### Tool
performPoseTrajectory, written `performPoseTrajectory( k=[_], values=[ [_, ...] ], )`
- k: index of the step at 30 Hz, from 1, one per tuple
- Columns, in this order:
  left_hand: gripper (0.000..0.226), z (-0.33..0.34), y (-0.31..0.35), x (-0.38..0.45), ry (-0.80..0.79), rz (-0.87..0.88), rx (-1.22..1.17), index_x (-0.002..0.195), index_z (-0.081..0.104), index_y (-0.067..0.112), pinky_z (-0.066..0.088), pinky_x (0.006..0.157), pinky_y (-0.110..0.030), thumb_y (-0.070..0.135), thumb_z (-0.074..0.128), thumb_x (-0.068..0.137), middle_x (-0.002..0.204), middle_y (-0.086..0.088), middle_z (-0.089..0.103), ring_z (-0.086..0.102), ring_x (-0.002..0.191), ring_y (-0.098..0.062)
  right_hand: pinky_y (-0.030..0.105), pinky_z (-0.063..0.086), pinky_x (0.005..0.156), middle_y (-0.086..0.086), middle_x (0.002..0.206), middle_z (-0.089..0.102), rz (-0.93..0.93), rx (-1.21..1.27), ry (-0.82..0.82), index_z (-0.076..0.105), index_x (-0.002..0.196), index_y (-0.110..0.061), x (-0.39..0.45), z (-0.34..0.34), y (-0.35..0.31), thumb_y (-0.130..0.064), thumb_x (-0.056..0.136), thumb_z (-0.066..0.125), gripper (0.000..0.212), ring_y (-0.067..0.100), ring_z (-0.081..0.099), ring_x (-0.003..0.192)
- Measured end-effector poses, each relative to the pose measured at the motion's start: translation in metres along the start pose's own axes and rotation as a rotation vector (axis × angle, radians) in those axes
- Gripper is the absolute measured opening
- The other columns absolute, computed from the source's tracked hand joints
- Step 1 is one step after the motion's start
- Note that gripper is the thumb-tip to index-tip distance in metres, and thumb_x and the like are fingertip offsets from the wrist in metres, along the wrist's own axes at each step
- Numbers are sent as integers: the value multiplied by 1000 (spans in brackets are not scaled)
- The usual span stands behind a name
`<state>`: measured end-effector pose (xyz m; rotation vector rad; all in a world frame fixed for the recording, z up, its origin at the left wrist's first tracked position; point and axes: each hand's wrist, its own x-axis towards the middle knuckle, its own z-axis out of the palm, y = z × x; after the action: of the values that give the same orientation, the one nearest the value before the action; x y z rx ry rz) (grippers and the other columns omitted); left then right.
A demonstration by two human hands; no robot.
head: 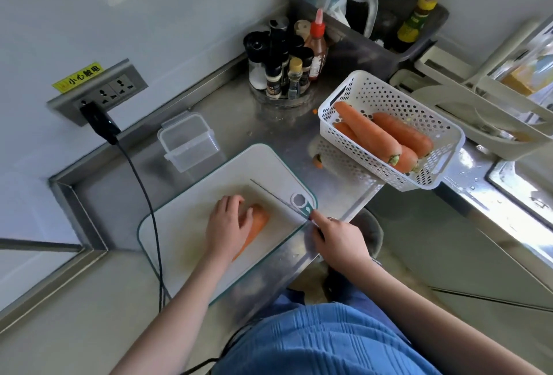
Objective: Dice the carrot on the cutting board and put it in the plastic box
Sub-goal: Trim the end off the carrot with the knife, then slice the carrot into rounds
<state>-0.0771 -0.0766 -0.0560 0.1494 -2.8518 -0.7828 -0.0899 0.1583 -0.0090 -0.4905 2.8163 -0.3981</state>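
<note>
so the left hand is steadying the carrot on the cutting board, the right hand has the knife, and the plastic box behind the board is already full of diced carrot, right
Not quite: the head view shows the plastic box empty. The rest holds: the left hand steadies the carrot on the cutting board, and the right hand holds the knife.

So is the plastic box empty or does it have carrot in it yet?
Empty. The plastic box stands lidless behind the board, and only clear walls and floor show through it, no orange pieces.
</note>
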Motion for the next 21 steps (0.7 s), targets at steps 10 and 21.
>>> performPoseTrajectory(
  k=[10, 21],
  values=[
    [50, 11, -6, -27, -85, 320, 129, 107, 50, 9, 51, 75, -39, 24, 77, 68, 105, -11, 54, 47, 93, -25, 35, 40, 55, 9, 80, 56, 15, 144, -169, 33, 89, -19, 16, 8, -27, -24, 95, 40, 11, 35, 57, 72],
    [24, 22, -14, -7, -27, 696, 227, 101, 47, 7, 38, 84, -35, 22, 44, 82, 92, -15, 63, 46, 95, -27, 33, 35, 53, 4, 75, 46, 29, 169, -132, 34, 98, -18, 7, 10, -53, -36, 103, 29, 19, 35, 55, 66]
  ],
)
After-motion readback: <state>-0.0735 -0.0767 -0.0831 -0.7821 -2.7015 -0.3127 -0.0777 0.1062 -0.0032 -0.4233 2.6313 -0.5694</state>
